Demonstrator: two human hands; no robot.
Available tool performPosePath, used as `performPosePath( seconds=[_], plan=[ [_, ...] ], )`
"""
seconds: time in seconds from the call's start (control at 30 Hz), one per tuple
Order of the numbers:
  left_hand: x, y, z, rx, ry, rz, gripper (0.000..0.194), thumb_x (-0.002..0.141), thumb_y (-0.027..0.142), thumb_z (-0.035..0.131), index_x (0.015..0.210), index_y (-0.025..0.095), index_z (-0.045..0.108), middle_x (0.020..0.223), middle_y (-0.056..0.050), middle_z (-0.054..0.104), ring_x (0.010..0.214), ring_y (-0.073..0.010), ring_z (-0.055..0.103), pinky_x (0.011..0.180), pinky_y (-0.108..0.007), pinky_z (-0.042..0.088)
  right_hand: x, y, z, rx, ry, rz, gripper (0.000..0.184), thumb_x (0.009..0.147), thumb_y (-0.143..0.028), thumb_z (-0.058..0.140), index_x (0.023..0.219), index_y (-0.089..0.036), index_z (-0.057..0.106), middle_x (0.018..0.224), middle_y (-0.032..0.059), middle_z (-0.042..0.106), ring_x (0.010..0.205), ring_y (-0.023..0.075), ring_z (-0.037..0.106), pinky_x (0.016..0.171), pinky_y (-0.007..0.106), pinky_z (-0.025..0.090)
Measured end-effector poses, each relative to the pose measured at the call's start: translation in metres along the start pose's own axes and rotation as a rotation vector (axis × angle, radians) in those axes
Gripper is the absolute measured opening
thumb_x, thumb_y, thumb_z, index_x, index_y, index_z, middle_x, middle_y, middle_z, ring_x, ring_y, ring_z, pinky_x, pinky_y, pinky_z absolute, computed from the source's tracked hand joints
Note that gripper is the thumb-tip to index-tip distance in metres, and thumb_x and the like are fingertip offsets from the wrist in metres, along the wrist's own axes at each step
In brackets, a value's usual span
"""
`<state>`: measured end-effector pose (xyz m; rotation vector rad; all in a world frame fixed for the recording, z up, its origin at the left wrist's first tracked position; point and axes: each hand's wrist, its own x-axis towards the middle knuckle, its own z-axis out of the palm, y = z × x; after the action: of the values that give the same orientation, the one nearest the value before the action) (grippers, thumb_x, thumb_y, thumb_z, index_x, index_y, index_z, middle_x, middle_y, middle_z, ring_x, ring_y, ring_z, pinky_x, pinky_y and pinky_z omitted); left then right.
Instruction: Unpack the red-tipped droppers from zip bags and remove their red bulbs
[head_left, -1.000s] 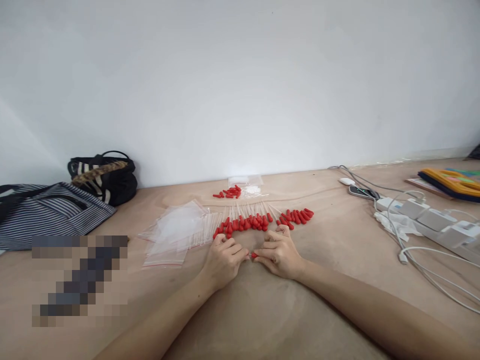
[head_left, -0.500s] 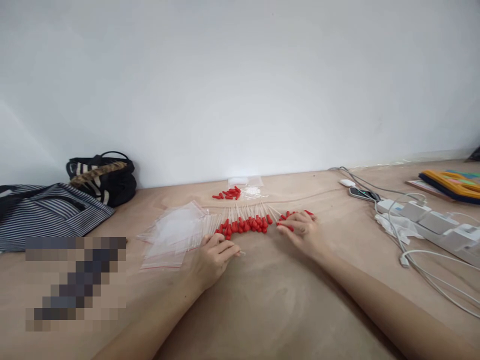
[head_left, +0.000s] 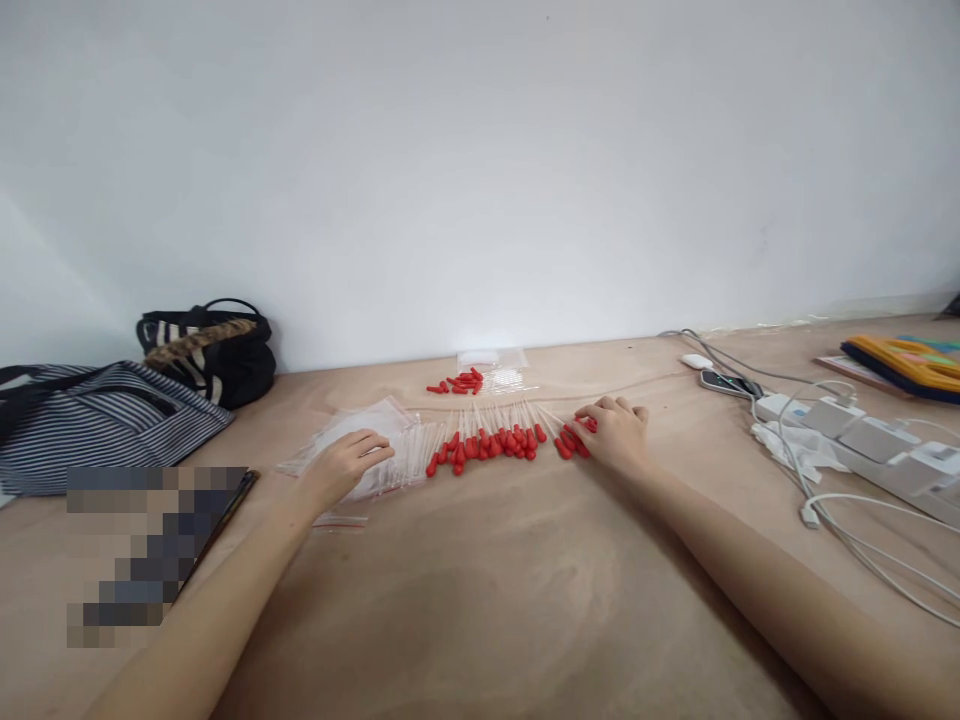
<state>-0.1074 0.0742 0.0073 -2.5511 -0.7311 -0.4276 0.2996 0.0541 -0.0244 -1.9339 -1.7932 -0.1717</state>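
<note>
A row of thin clear droppers with red rubber bulbs (head_left: 491,443) lies fanned on the tan table (head_left: 480,600). My right hand (head_left: 616,436) rests at the row's right end, fingers curled over a few red bulbs and thumb pinched against one. Left of the row, my left hand (head_left: 346,462) lies with fingers stretched out on a pile of clear zip bags (head_left: 379,422). Farther back, near the wall, are loose red bulbs (head_left: 459,383) and a small clear bag (head_left: 496,366).
A striped bag (head_left: 90,420) and a black handbag (head_left: 214,358) sit at the left. A dark flat object (head_left: 225,505) lies near my left forearm. At the right are a white power strip with chargers (head_left: 862,436), cables (head_left: 862,545), a phone (head_left: 724,383), a mouse (head_left: 695,362) and colourful flat items (head_left: 907,362).
My hands parted from the middle. The right carried a red-bulbed dropper to the row's right end. The left moved left onto the clear bags.
</note>
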Motion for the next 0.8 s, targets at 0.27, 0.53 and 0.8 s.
performPosePath(
  seconds=[0.27, 0.53, 0.8],
  plan=[
    [-0.002, -0.010, 0.015, 0.036, -0.118, 0.105, 0.032, 0.083, 0.007, 0.033, 0.088, 0.018, 0.063, 0.088, -0.007, 0.066, 0.086, -0.0178, 0.059, 0.074, -0.030, 0.048, 0.009, -0.019, -0.002, -0.159, -0.211, -0.027, 0.030, 0.080, -0.033, 0.041, 0.075, -0.022, 0.068, 0.095, 0.0094, 0.059, 0.094, 0.0242, 0.043, 0.075, 0.038, 0.023],
    [-0.005, -0.009, 0.017, -0.049, -0.099, 0.041, 0.033, 0.084, 0.012, 0.031, 0.088, 0.020, 0.062, 0.090, -0.005, 0.067, 0.086, -0.0162, 0.061, 0.076, -0.029, 0.049, 0.010, -0.023, 0.001, -0.113, -0.190, 0.056, 0.025, 0.075, -0.025, 0.042, 0.071, -0.018, 0.066, 0.092, 0.0094, 0.060, 0.092, 0.0239, 0.045, 0.072, 0.036, 0.024],
    [0.014, 0.011, -0.019, -0.198, 0.158, -0.887, 0.025, 0.075, 0.036, 0.046, 0.089, 0.017, 0.057, 0.082, -0.005, 0.068, 0.074, -0.0181, 0.064, 0.066, -0.027, 0.049, 0.000, -0.017, 0.001, 0.162, 0.098, 0.104, 0.027, 0.079, -0.034, 0.039, 0.077, -0.019, 0.062, 0.078, 0.0062, 0.063, 0.084, 0.0212, 0.047, 0.077, 0.036, 0.019]
  ],
)
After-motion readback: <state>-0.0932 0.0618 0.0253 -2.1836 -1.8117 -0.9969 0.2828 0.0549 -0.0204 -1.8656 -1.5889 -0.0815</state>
